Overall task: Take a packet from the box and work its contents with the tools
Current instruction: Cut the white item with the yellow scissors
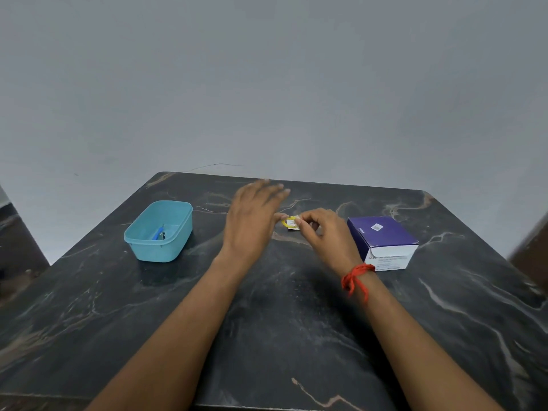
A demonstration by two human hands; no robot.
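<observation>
The small yellow packet [291, 223] is at the centre of the dark marble tabletop [267, 321], pinched by the right hand [323, 232]. The left hand [252, 221] has its fingers spread straight, with the thumb at the packet's edge. A purple-and-white cardboard box [382, 241] stands just right of the right hand. A teal plastic tub [157, 252] holding a blue-handled tool [158, 232] stands well to the left.

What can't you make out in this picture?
Head view only:
- Packet: print too small, right hand's grip covers part.
- Tools in the tub: tiny, type unclear.
- Box label: blurred, right wrist hides a corner.
- Left hand fingertips: motion-blurred.
</observation>
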